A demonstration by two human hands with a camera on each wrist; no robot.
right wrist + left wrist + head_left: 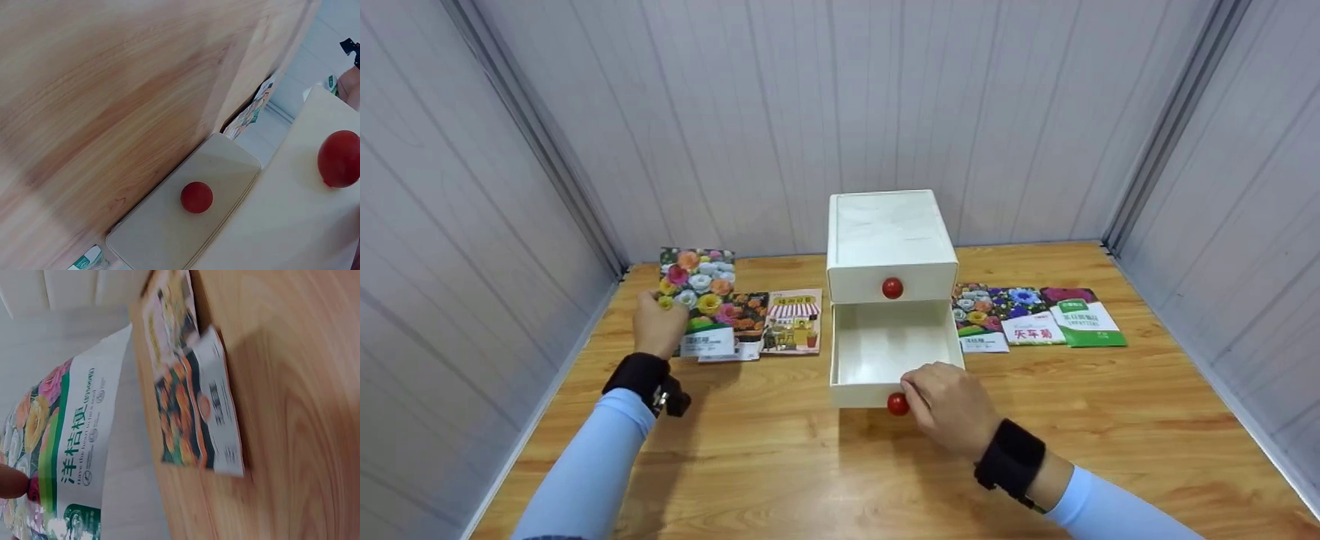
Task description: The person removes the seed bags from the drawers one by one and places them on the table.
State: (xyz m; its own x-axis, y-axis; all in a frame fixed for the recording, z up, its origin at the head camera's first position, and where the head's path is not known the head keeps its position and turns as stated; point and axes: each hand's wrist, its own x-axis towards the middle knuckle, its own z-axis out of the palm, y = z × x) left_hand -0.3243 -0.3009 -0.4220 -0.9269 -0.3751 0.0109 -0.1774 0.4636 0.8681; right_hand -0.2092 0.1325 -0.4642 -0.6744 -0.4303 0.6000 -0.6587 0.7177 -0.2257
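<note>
My left hand grips the left edge of a seed packet printed with many-coloured flowers. In the left wrist view the packet is tilted up in front of the wall, with a fingertip on its face. A white drawer cabinet stands mid-table with one drawer pulled out and bare inside. My right hand holds that drawer's front at the right corner, thumb beside the red knob. Only a sliver of this hand shows in the right wrist view.
Left of the cabinet lie an orange-flower packet and a packet with a striped awning. On its right are several more packets, one with blue flowers. The right wrist view shows a shut lower drawer. Panel walls enclose the table.
</note>
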